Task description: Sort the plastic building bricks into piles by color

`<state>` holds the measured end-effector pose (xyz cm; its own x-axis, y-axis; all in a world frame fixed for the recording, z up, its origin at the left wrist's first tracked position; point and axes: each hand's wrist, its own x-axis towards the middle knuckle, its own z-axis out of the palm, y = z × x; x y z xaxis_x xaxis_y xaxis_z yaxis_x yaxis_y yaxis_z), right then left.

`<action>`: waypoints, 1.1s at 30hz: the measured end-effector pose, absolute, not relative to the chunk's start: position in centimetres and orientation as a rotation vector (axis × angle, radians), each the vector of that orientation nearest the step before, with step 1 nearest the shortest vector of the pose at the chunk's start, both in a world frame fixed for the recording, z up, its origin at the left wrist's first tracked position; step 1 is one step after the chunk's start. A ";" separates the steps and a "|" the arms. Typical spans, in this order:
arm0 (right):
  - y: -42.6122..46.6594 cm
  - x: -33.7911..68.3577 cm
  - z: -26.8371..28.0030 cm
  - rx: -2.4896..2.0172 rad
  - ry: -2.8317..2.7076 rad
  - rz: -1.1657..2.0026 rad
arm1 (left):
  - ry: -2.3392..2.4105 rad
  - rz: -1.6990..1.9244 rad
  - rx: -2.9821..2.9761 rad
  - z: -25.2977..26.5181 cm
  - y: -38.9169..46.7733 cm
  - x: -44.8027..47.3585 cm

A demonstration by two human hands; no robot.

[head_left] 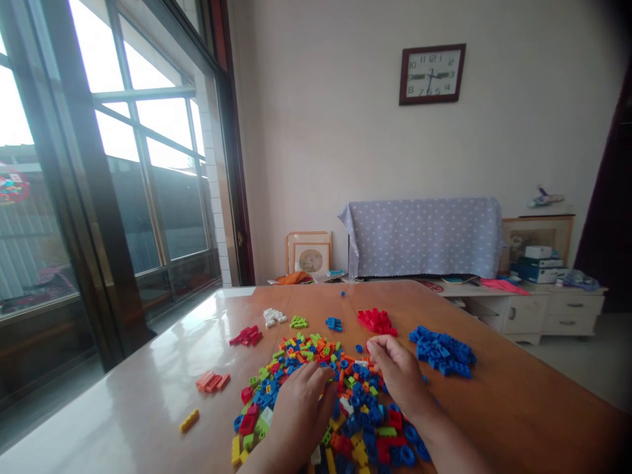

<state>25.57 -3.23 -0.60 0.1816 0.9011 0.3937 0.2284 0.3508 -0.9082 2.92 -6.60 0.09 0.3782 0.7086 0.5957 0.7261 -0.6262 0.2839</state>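
Note:
A mixed heap of toy building bricks (360, 395) in red, blue, green, yellow and orange lies before me on the table. My left hand (303, 401) rests over the heap's middle, palm down, its fingers loosely bent and the thumb apart; the fingertips are partly hidden. At the heap's right edge, my right hand (395, 368) pinches a small red brick (369, 345) between thumb and forefinger, mostly covered by them. Just beyond it lies a pile of red bricks (376, 321). A larger pile of blue bricks (443, 351) is right of that hand.
Small groups stand around the heap: white bricks (274, 317), green bricks (298, 322), light blue bricks (334, 324), dark red bricks (245, 336) and orange-pink bricks (212, 382). One yellow brick (189, 421) lies at left on the glossy wooden table (158, 395). A cabinet (530, 316) stands behind.

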 end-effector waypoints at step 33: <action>13.1 34.8 -2.9 -1.686 -0.838 0.916 | -1.541 -0.670 -2.826 0.5 -5.7 2.0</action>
